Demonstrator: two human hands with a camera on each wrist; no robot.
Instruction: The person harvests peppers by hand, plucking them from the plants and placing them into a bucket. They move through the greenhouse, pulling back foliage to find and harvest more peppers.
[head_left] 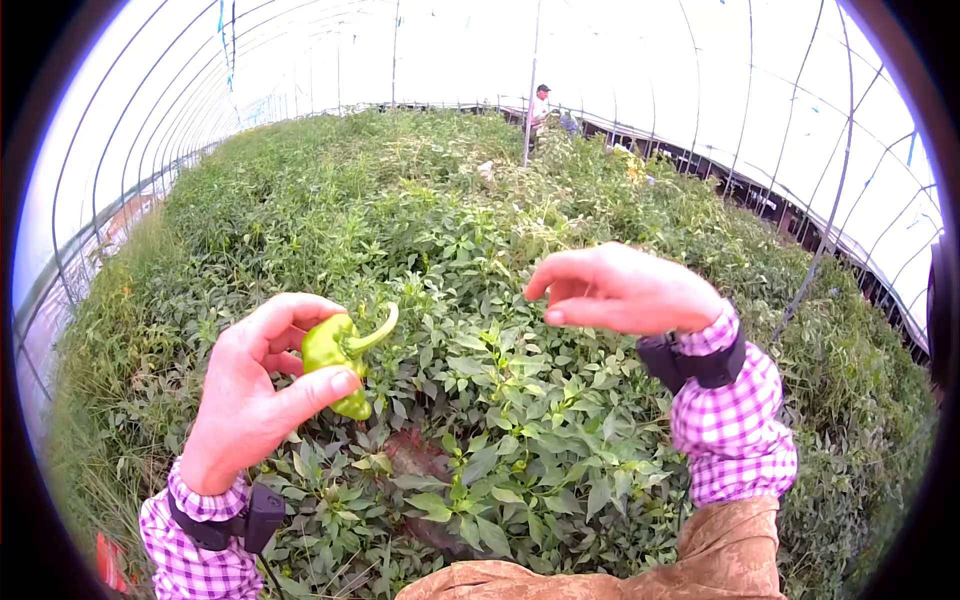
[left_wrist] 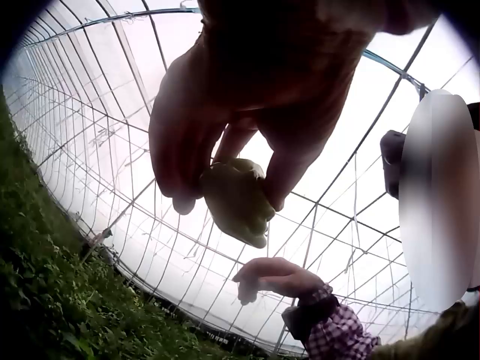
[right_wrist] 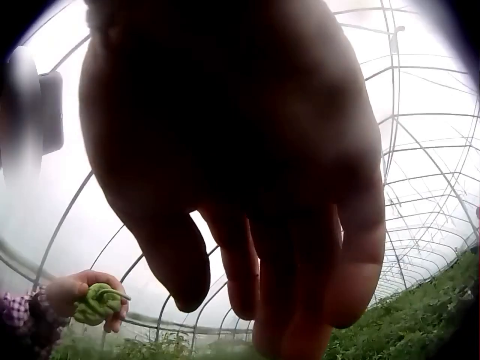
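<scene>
A light green pepper point(head_left: 328, 345) with a long curved stem is pinched between the thumb and fingers of my left hand point(head_left: 258, 375), held up over the plants. In the left wrist view the pepper point(left_wrist: 236, 201) hangs below the palm, its skin lumpy. My right hand point(head_left: 625, 288) hovers to the right, above the leafy pepper plants point(head_left: 520, 400), with nothing between its loosely bent fingers. From the right wrist, the fingers point(right_wrist: 296, 277) of that hand point downward, and the pepper point(right_wrist: 100, 304) shows at the lower left.
Dense green plants spread all around inside a plastic greenhouse with curved metal hoops. A support pole point(head_left: 533, 90) rises at the back, beside another person point(head_left: 540, 108) standing among the plants. Dark reddish ground point(head_left: 418, 455) shows between the leaves near my legs.
</scene>
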